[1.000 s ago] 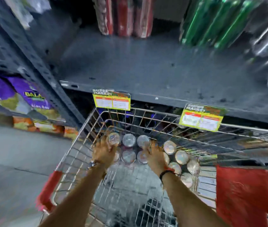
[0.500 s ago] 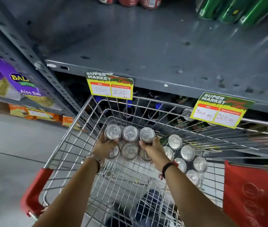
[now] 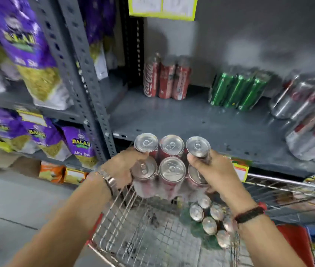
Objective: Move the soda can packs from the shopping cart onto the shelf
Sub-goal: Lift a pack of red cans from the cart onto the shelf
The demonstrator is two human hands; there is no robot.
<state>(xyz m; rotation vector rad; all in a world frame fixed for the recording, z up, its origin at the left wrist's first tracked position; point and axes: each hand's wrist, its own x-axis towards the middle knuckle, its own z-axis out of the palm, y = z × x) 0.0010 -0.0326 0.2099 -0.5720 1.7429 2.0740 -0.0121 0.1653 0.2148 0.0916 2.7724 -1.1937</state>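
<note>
A shrink-wrapped pack of red soda cans with silver tops hangs in the air above the wire shopping cart, level with the front edge of the grey metal shelf. My left hand grips its left side and my right hand grips its right side. A second pack with green wrap lies in the cart on the right, below my right wrist.
At the back of the shelf stand a red cola pack, a green can pack and silver packs at right. A perforated grey upright borders the shelf at left, with purple snack bags beyond it.
Both hands have lifted the red pack out of the cart and up to the shelf's front edge. The view has tilted upward, showing the back of the shelf.
</note>
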